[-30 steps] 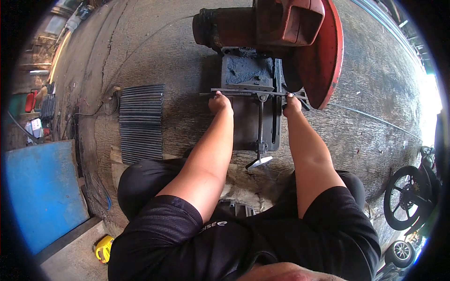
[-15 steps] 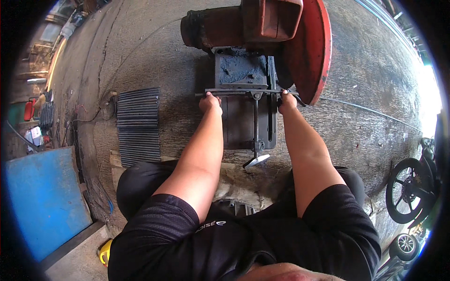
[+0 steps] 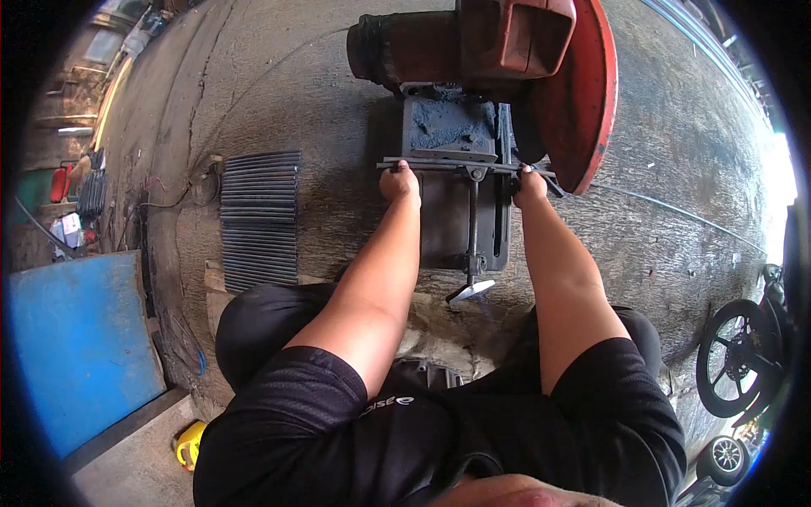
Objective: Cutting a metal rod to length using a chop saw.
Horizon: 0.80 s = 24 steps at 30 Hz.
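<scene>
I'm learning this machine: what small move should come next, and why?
Perhaps the left hand should leave the thin rods and try the crank handle: the right hand is on them too, neither hand is on the handle, and whether the clamp grips the rods isn't clear.

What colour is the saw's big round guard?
The big round guard is red with dark marks, best seen in the head view.
</scene>
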Each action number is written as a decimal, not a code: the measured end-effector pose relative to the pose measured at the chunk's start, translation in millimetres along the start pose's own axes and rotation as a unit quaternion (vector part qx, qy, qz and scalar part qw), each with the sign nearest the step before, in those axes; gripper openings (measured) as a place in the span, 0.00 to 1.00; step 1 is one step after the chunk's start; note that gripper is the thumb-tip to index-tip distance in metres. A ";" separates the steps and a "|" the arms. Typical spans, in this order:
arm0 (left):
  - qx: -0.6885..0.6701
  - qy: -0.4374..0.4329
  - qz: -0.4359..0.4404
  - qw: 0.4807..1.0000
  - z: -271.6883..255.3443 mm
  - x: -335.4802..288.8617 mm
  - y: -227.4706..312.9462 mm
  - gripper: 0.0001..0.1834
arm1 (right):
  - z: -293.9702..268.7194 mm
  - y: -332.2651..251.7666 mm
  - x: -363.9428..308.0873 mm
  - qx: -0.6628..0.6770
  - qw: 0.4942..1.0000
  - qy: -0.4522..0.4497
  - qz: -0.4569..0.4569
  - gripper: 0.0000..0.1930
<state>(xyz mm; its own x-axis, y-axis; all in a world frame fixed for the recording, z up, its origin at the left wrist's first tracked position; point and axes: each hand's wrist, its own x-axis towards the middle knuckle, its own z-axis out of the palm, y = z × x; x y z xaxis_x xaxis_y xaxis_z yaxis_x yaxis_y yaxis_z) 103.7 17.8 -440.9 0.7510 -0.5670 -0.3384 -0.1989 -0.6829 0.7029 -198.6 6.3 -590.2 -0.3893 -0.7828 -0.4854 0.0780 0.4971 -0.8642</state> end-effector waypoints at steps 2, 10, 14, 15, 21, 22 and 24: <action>0.000 0.004 0.039 0.999 -3.7 -7.6 4.0 0.20 | -0.6 18.4 10.1 0.025 0.997 0.004 0.072 0.22; -0.030 -0.095 -0.076 0.992 -19.8 -26.8 37.0 0.17 | -15.4 24.5 6.8 -0.444 0.871 -0.010 -0.212 0.20; -0.112 -0.094 -0.116 0.982 -15.7 -19.5 32.7 0.13 | -11.0 30.1 8.0 -0.335 0.918 -0.040 -0.210 0.22; -0.146 -0.092 -0.136 0.976 -13.6 -16.6 30.9 0.12 | -5.5 30.4 8.3 -0.210 0.943 -0.024 -0.256 0.23; -0.187 -0.079 -0.142 0.969 -3.4 -7.4 19.1 0.14 | -3.7 -31.1 -4.8 -0.094 0.993 -0.010 0.068 0.21; -0.216 -0.069 -0.149 0.962 -1.6 -7.3 18.3 0.18 | -5.9 -44.5 -13.3 -0.114 0.987 -0.020 0.109 0.19; -0.203 -0.057 -0.135 0.968 0.2 -7.2 17.3 0.17 | -6.2 -63.6 -31.6 -0.023 0.991 0.003 0.133 0.18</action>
<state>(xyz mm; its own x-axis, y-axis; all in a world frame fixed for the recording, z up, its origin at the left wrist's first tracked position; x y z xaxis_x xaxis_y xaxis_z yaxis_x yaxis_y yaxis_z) 94.7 10.0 -426.5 0.6614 -0.4565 -0.5951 0.2757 -0.5900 0.7589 -197.0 1.7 -519.1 -0.3668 -0.6200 -0.6936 0.1368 0.7015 -0.6994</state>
